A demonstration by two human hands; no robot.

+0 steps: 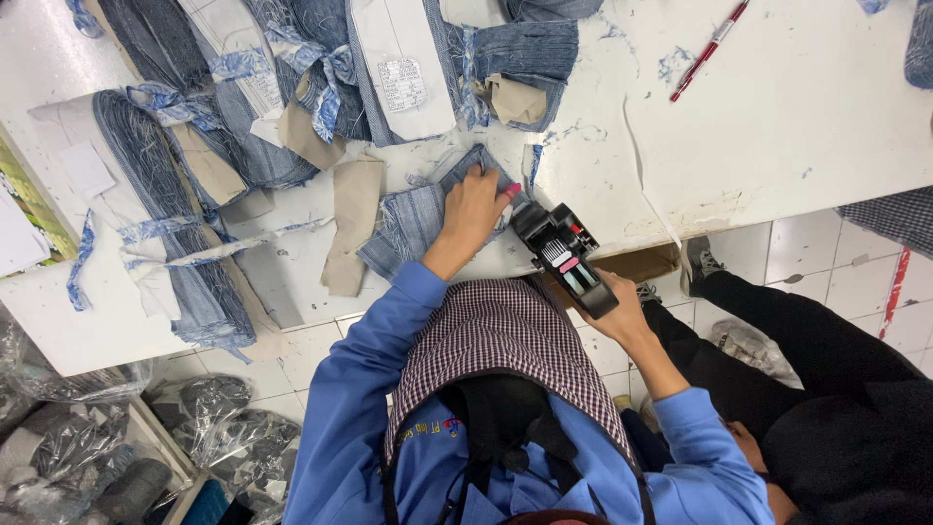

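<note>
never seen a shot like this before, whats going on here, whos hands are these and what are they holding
This is one picture from a camera worn on a person's head, looking down past blue sleeves and a checked apron. Their left hand presses a small stack of denim pieces on a white table. Their right hand grips a black handheld labelling gun, its nose by the stack. Bundles of denim tied with strips and a red pen also lie there. Another person in black is beside them.
</note>
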